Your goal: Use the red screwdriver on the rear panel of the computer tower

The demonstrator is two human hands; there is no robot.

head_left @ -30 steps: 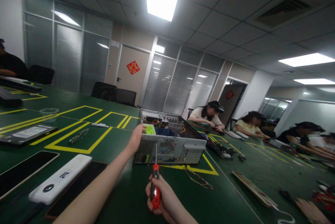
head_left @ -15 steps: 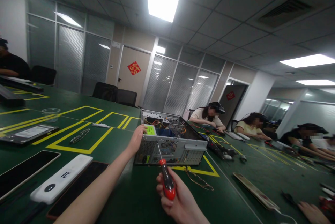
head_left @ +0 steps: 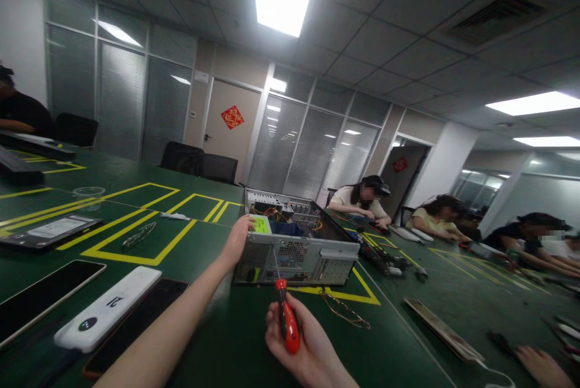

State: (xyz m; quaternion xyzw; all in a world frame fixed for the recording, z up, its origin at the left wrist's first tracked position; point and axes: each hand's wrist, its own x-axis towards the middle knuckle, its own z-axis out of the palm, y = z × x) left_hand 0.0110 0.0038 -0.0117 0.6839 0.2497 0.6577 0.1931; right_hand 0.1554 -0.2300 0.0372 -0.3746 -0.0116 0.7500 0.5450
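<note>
An opened computer case (head_left: 333,255) lies on the green table with its metal rear panel facing me. My left hand (head_left: 238,242) is at its left corner, fingers closed over the edge of the power supply (head_left: 260,225), which has a yellow-green label. In my right hand (head_left: 301,336) is a screwdriver (head_left: 289,323) with a red and black handle, fingers curled round it. Its thin shaft slants up to the rear panel beneath the power supply; whether the tip sits in a screw is too small to tell. Cables show inside the case.
To the left lie a hard drive (head_left: 54,231), a white device marked 21 (head_left: 109,309), two dark phones and a plastic cup (head_left: 89,197). Right of the case are glasses (head_left: 345,309), loose parts (head_left: 385,261) and another phone (head_left: 441,327). Several people sit around the table.
My right hand has shifted slightly left, and the screwdriver handle has turned in it, showing more red. The shaft still reaches the rear panel. My left hand stays in place.
</note>
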